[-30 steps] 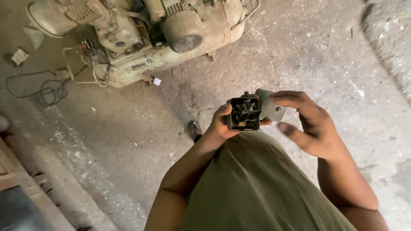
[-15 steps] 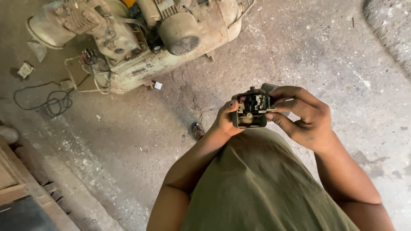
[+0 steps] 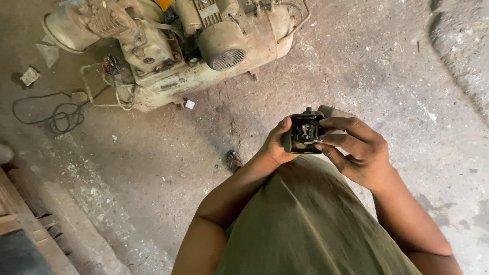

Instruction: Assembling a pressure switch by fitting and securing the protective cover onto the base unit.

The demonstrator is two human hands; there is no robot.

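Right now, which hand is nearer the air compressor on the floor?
Left. The left hand grips the small black switch box on the side toward the air compressor; the right hand holds its far side.

Two hands show, the left hand and the right hand, with one small black switch box between them. On the concrete floor stands one dirty cream air compressor, beside one coiled black cable. One sandalled foot shows, plus two pale scraps: one crumpled scrap, one small white square.
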